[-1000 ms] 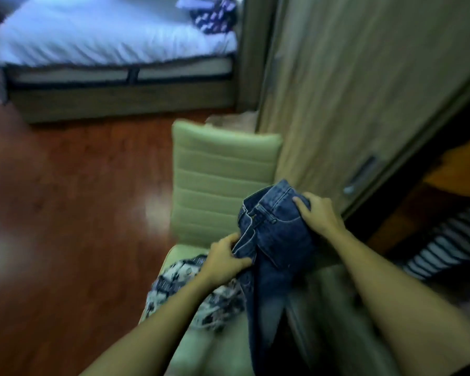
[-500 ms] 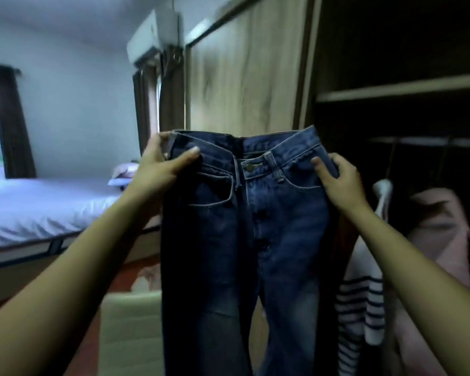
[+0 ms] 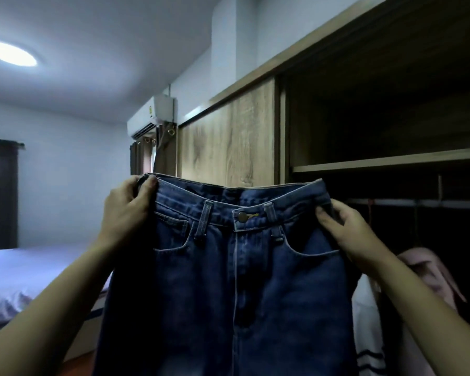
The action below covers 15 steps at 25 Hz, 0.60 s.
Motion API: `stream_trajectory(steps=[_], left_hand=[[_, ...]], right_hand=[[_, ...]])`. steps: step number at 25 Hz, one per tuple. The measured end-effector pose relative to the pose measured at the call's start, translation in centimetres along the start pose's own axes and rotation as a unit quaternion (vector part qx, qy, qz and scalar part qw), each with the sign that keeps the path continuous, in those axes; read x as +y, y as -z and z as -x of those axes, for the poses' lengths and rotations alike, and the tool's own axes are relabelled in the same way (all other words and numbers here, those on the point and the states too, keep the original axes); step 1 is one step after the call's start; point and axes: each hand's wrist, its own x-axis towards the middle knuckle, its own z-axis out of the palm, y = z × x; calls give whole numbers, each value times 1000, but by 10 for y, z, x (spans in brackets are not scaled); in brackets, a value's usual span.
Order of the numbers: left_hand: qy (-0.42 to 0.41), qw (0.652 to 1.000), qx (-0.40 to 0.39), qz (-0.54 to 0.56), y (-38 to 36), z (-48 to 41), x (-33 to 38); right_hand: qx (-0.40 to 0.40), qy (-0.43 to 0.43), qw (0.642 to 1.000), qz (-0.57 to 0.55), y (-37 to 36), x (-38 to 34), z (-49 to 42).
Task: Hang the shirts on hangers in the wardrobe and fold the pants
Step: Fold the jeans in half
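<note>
- Head view: the jeans point(image 3: 228, 280) are held up in the air, front side to the camera, waistband point(image 3: 228, 192) on top and stretched level between the two hands.
- The left hand point(image 3: 125, 210) is at the left corner of the jeans, its fingers point(image 3: 147, 185) curled round the waistband edge and clamped on it.
- The right hand point(image 3: 347, 234) is at the right corner of the jeans, the denim pinched between the thumb in front and the fingers behind.
- The long axis of the jeans runs straight down from the waistband. The legs hang out of the picture, so the hems cannot be seen.
- Neither hand is nearer, since each is already on its own corner. A lengthwise fold is judged to come next, one corner brought across to the other about the button point(image 3: 242, 217) and fly.
- Behind the jeans, the wooden wardrobe door point(image 3: 228, 147) is seen. Behind and to their right lies the open wardrobe with a shelf point(image 3: 391, 160) and a rail point(image 3: 418, 202).
- Just right of the jeans, a pink garment point(image 3: 429, 270) and a white striped one point(image 3: 369, 335) hang close. A swing to that side is judged likely to brush them.
- Left of the jeans, a bed point(image 3: 25, 272) is seen, judged a possible surface for laying them down.
</note>
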Motion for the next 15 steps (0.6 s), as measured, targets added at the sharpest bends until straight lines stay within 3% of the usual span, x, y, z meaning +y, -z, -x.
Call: stream_trajectory(steps=[4,6,9,11,13,15], left_hand=[[-22,996,39,-79,1,7,-3],[-12,1000,-15,-6,10,10,-6],[73,965,-111,226,17,17,-6],[187,950,-105,227,8,19,-7],[298,933,-65,190,-5,21,-2],[306,934,-29,184,-18,20,17]], right_hand=[[-69,-29,995,-69,-14,12,8],[-43,-41,991,-123,-15,15,13],[15,-89,989,-115,-16,20,12],[47,-145,985,-76,-25,21,6],[92,-220,960,-146,-40,20,-3],[96,-264,928,-246,-58,0,-14]])
